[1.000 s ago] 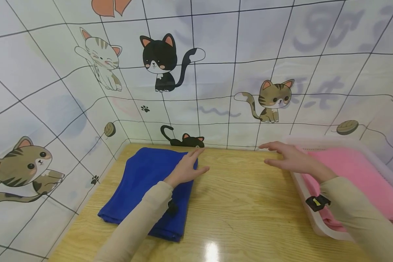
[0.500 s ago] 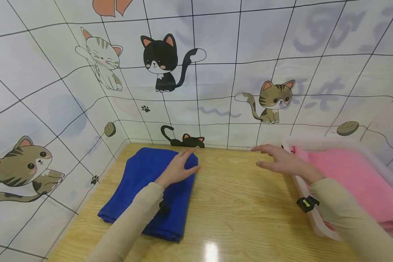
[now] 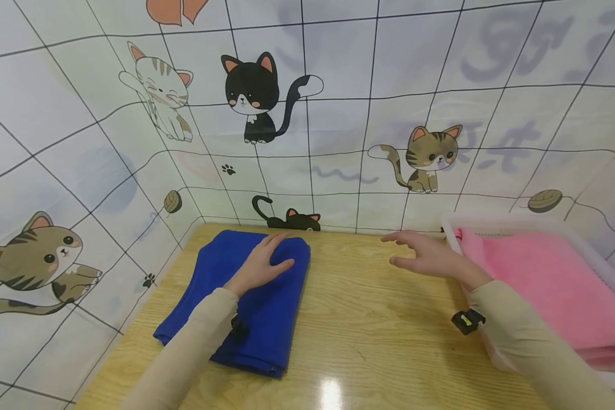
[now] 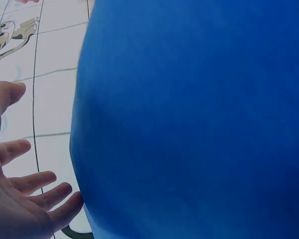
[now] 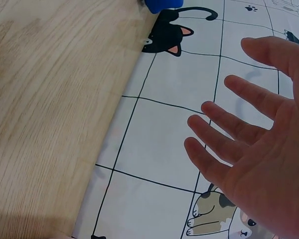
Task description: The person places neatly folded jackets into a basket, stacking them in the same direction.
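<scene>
A folded blue cloth [image 3: 256,296] lies on the left part of the wooden table [image 3: 369,319]. My left hand [image 3: 258,266] is over its far half, fingers spread and relaxed, holding nothing; in the left wrist view the blue cloth [image 4: 189,119] fills most of the picture beside the fingers. To the right, my right hand [image 3: 430,256] hovers between the cloth and a pale plastic basket [image 3: 484,341], its fingers loosely extended around nothing. The right wrist view shows that hand [image 5: 254,139] with its fingers apart.
Folded pink cloth [image 3: 548,285] lies inside the basket at the right. A wall covering [image 3: 338,125] with cartoon cats and grid lines rises behind the table and along its left side. Black wrist cameras [image 3: 468,320] sit on the sleeves.
Both hands have drifted left, the left one farther over the blue cloth and the right one away from the basket. The cloths and basket have stayed in place.
</scene>
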A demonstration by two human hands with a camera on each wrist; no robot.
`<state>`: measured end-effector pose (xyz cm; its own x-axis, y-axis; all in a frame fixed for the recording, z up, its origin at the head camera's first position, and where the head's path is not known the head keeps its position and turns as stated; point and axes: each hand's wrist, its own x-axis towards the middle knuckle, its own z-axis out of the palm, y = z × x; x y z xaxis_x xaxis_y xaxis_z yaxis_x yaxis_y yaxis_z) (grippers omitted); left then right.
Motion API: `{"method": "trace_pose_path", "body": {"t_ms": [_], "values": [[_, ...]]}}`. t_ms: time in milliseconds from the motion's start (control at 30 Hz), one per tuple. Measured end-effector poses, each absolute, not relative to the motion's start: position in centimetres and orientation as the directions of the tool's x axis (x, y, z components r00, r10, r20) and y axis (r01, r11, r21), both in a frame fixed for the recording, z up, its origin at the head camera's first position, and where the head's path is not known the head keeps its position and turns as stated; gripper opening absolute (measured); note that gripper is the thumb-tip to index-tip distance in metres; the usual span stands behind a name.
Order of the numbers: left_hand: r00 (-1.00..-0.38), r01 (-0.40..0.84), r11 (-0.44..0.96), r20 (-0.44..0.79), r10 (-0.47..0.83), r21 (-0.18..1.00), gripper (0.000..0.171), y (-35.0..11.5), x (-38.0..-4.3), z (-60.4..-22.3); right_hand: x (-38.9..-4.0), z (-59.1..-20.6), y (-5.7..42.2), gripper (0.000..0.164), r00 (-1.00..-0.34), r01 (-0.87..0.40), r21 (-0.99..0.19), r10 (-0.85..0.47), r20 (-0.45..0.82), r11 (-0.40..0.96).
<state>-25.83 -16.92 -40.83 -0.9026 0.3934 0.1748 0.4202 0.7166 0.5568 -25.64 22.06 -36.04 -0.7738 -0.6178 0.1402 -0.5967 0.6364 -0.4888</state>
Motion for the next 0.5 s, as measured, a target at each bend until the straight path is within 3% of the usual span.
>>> {"method": "trace_pose_path", "body": {"t_ms": [500], "values": [[-0.930, 0.367, 0.741, 0.210, 0.302, 0.562, 0.067, -22.3, -25.0, -42.6, -25.3, -37.2, 20.3, 0.045, -0.736, -0.634, -0.516, -0.654, 0.175, 0.576]]}}
